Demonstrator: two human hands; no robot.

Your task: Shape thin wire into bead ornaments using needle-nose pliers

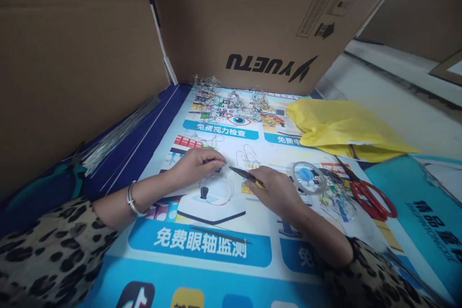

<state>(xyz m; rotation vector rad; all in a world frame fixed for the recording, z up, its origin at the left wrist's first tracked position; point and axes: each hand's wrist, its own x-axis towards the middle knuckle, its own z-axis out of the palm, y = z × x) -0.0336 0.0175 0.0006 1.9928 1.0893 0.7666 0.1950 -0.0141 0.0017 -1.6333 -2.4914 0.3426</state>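
My left hand (202,161) is closed, with thumb and fingertips pinched on a thin wire. Below those fingertips a thin wire loop (231,197) curves over the printed sheet. My right hand (276,190) grips needle-nose pliers (243,173) with a bit of yellow handle showing. The dark pointed jaws reach left, close to my left fingertips; whether they touch the wire is too small to tell. Just behind the pliers lie several bent wire pieces (249,156). A roll of clear tape (308,178) lies to the right of my right hand.
Red-handled scissors (373,199) and a tangle of coloured wires (335,197) lie at right, near a yellow bag (346,122) and a teal bag (429,216). More tangled wires (252,103) sit before the cardboard wall (267,19). Straight wires (119,130) and teal-handled pliers (68,173) are at left.
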